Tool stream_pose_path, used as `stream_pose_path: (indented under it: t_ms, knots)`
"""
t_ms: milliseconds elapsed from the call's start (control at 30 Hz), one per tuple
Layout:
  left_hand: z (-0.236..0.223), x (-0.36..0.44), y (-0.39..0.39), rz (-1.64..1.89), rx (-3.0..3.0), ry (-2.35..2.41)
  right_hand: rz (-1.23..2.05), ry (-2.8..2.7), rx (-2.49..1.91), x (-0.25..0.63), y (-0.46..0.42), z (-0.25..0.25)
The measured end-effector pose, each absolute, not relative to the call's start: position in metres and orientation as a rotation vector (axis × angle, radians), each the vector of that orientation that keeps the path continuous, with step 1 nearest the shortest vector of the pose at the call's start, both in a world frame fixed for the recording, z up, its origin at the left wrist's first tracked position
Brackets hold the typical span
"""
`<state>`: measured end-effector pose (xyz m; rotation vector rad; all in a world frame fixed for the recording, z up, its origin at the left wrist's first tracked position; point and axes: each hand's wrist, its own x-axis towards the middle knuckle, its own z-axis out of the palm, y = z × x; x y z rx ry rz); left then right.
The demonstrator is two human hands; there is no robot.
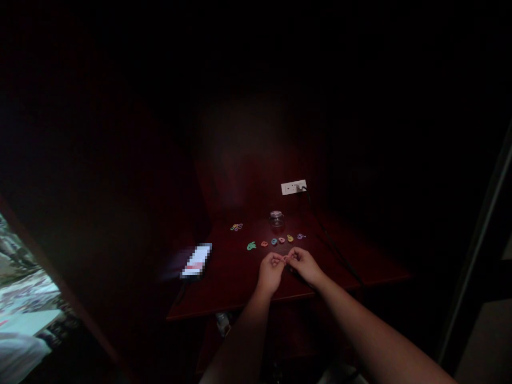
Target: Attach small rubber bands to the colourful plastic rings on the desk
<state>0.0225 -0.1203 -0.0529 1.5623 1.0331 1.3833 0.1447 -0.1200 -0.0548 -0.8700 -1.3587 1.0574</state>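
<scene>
Left hand: At the lower centre of the frame, the left hand was held with thumb and fingertips closed to a pinch, and one edge of a small pink piece was gripped there.
Right hand: The opposite edge was pinched by the right hand, its fingers curled in; the piece was probably held from both sides so that it could be steadied and worked. Its exact shape could not be told.
Coloured row: Just above the hands, a green cluster, a red cluster, a blue cluster, a pink cluster, a yellow cluster and a purple cluster were spread from left to right, seemingly kept apart by colour and within easy reach.
Loose rings: Mixed rings were heaped left of centre, apparently set aside from the row.
Jar: A clear jar was stood upright behind the row, perhaps so that the working space was left free.
Phone: A lit phone was placed at the table's left side, likely out of the hands' way.
Socket: A black cable was run down rightward from the wall socket, clear of the pieces.
</scene>
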Motion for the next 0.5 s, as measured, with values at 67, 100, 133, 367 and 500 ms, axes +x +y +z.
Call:
stream_pose_path:
  t_ms: [67, 100, 133, 367, 500]
  knots:
    - [-0.0538, 0.0225, -0.1196, 1.390, 1.574, 1.051, 1.057, -1.348, -0.875, 0.1447, -0.1199, -0.0549]
    - [-0.0539, 0.0226, -0.1196, 1.390, 1.579, 1.056, 1.062, -1.340, -0.874, 0.1448, -0.1198, -0.0549]
    - [-0.0536, 0.0228, -0.1199, 1.388, 1.583, 1.058, 1.070, -1.333, -0.871, 0.1449, -0.1196, -0.0549]
    - [-0.0493, 0.0234, -0.1238, 1.377, 1.574, 1.068, 1.102, -1.357, -0.858, 0.1459, -0.1170, -0.0565]
    - [-0.0513, 0.0234, -0.1228, 1.368, 1.583, 1.050, 1.103, -1.345, -0.864, 0.1459, -0.1144, -0.0589]
